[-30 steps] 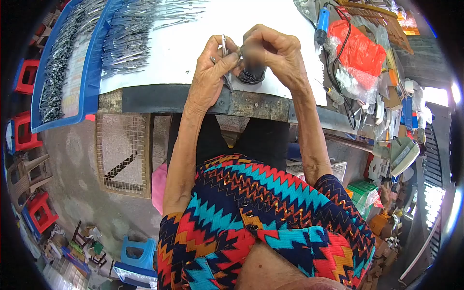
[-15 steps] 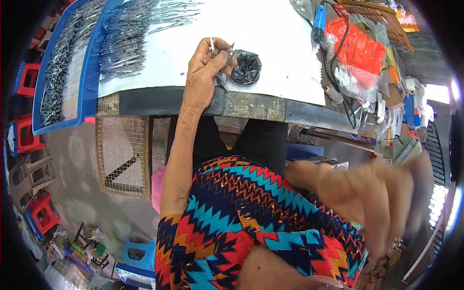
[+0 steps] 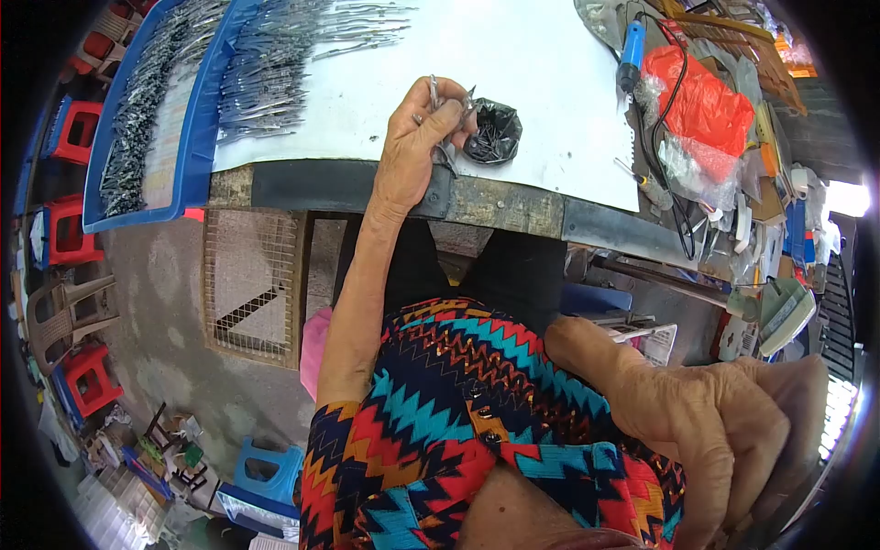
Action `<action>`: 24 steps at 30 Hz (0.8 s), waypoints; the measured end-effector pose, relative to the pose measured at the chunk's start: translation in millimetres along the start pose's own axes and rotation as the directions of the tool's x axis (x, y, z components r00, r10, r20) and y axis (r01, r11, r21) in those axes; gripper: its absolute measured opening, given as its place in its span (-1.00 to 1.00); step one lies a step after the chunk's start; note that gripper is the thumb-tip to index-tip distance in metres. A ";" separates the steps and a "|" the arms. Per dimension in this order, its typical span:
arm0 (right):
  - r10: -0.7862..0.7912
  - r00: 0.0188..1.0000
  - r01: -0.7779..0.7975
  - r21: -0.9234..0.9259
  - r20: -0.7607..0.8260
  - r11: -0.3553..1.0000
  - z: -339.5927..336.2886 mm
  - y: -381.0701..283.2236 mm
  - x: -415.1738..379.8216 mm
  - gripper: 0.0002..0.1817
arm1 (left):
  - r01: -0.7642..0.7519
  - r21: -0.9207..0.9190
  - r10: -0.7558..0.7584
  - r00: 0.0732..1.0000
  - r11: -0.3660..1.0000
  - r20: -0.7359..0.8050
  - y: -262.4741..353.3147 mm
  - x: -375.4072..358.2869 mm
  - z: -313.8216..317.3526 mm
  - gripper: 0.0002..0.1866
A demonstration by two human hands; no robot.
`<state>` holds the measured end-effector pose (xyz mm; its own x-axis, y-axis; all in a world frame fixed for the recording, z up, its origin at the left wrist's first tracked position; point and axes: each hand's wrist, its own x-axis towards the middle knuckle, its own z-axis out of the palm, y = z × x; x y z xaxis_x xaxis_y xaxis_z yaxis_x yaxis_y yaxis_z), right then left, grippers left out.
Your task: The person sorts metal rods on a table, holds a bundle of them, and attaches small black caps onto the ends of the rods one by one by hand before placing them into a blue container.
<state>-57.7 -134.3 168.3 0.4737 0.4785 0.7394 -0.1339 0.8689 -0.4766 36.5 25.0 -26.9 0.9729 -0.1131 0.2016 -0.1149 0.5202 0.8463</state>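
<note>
Over the white table surface (image 3: 394, 101), near its front edge, my left hand (image 3: 423, 128) is closed on small metal pieces (image 3: 433, 92) that stick out between thumb and fingers. Just right of its fingertips, a small black plastic bag (image 3: 495, 131) stands with its mouth open. My right hand (image 3: 710, 412) is raised close to the camera at the lower right, in front of the patterned shirt. Its fingers are bent and drawn together; whatever they may hold is hidden.
Thin metal tools (image 3: 266, 78) lie in rows at the table's left. Beside them is a blue tray (image 3: 195, 137) holding more. On the right are a blue rotary tool (image 3: 632, 55) with a black cord, a red plastic bag (image 3: 692, 101) and mixed clutter.
My right hand was smeared by motion and now shows clearly, slightly lower and more bent. My left hand keeps its grip by the black bag. The whole view has shifted a little.
</note>
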 end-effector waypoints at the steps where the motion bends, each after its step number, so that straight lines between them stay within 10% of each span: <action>1: -0.001 1.000 0.001 0.000 -0.004 1.000 0.6 -0.7 0.4 -0.81 | 0.007 0.004 -0.007 1.000 1.000 -0.001 -0.9 -1.6 1.0 -0.76; 24: -0.095 0.995 0.096 0.055 -0.029 0.994 10.7 -4.3 -0.5 -0.83 | 0.013 -0.035 -0.013 1.000 0.999 0.019 -0.4 -1.2 2.6 -0.80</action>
<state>-66.6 -137.0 175.1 0.5094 0.3902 0.7670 -0.1352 0.9165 -0.3764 34.8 22.8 -26.2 0.9704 -0.1354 0.2000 -0.0949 0.5478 0.8312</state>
